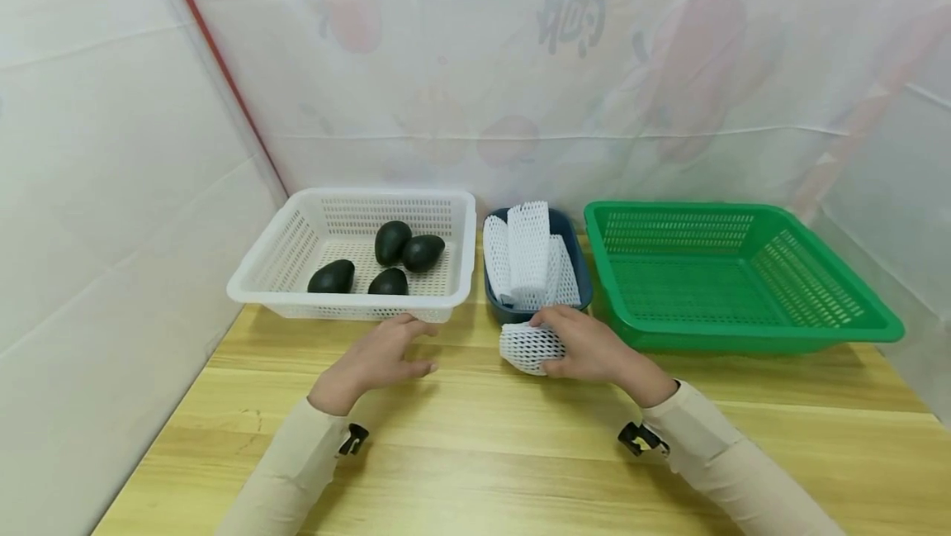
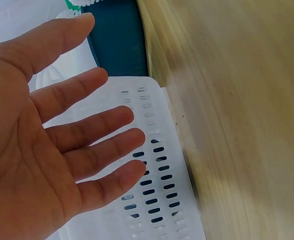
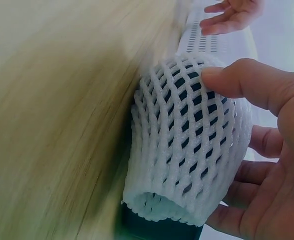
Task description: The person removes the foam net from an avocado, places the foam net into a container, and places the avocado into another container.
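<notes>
My right hand (image 1: 594, 348) grips an avocado in a white foam net sleeve (image 1: 529, 349), just in front of the dark blue bin. Dark skin shows through the mesh in the right wrist view, with the thumb on the net (image 3: 182, 130) and the fingers around its other side. One end of the sleeve gapes. My left hand (image 1: 377, 358) holds nothing and hovers by the front of the white basket (image 1: 297, 301); the left wrist view shows its palm and spread fingers (image 2: 96, 140). Several dark avocados (image 1: 423, 253) lie in that basket.
More white foam net sleeves (image 1: 529, 251) are stacked in the dark blue bin (image 1: 582, 272), between the two baskets. On the right sits a green basket (image 1: 743, 336). Behind them hangs a pale printed sheet (image 1: 461, 65). Everything stands on a wooden table (image 1: 475, 453).
</notes>
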